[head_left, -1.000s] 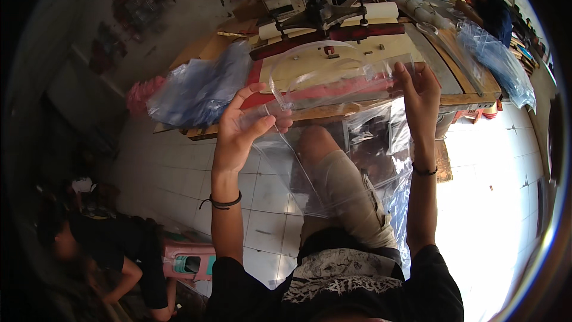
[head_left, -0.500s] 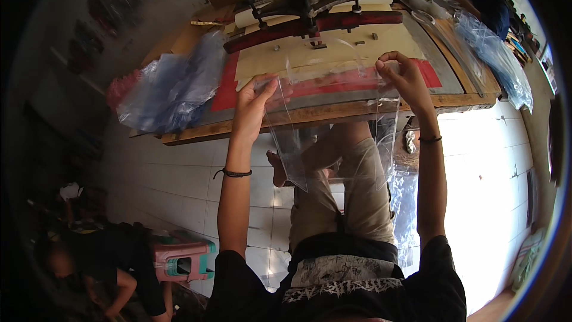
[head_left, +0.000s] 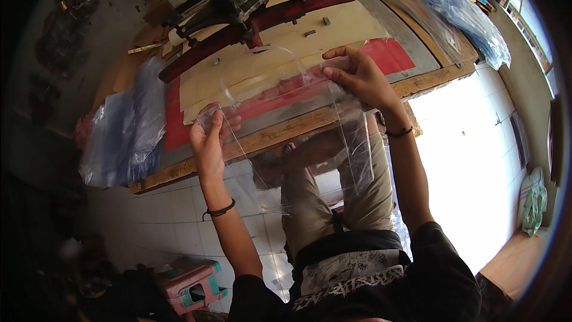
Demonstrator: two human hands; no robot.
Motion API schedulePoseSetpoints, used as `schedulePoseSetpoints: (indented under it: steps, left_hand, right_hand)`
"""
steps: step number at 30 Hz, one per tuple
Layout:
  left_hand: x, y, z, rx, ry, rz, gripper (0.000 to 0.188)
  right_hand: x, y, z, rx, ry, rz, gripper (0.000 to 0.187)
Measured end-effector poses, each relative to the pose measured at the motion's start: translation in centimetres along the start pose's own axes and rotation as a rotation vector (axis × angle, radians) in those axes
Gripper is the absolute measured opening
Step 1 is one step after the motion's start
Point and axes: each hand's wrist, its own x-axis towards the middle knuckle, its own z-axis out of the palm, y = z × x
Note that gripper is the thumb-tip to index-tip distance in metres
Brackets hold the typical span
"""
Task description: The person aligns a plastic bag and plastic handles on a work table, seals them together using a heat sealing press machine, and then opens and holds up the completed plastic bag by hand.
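Observation:
A clear plastic bag (head_left: 356,143) with a curved clear handle hangs between my two hands, over the table's front edge and my lap. My left hand (head_left: 208,143) pinches its upper left corner between thumb and fingers. At the upper right corner, my right hand (head_left: 362,77) grips the plastic, fingers bent over the thumb. Behind the bag lies a yellowish sheet (head_left: 339,27) on a red sheet (head_left: 387,56). Above them is a machine's long dark red bar (head_left: 316,3). Small metal blocks (head_left: 310,33) rest on the yellowish sheet.
Piled clear plastic bags (head_left: 128,131) hang over the table's left end; more plastic (head_left: 462,15) lies at the far right. The wooden table edge (head_left: 286,124) crosses before me. Pink and green stools (head_left: 193,286) stand on the tiled floor at lower left.
My view has turned, so the table now slants and sits further left. Both hands still hold the bag; the left hand appears lower and further left than the right.

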Motion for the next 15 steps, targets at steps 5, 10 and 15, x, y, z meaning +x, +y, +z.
schedulePoseSetpoints:
  steps: [5, 10, 15]
  left_hand:
    - [-0.18, 0.11, -0.1, 0.022, 0.054, -0.024, 0.034]
    - [-0.38, 0.62, 0.73, 0.017, 0.063, -0.004, 0.034]
    - [-0.71, 0.77, 0.58, 0.01, 0.1, -0.027, 0.035]
  right_hand:
    - [0.29, 0.47, 0.38, -0.082, 0.017, -0.083, 0.033]
    - [0.16, 0.52, 0.05, -0.045, -0.014, -0.028, 0.031]
    - [-0.28, -0.23, 0.54, -0.001, -0.001, -0.003, 0.027]
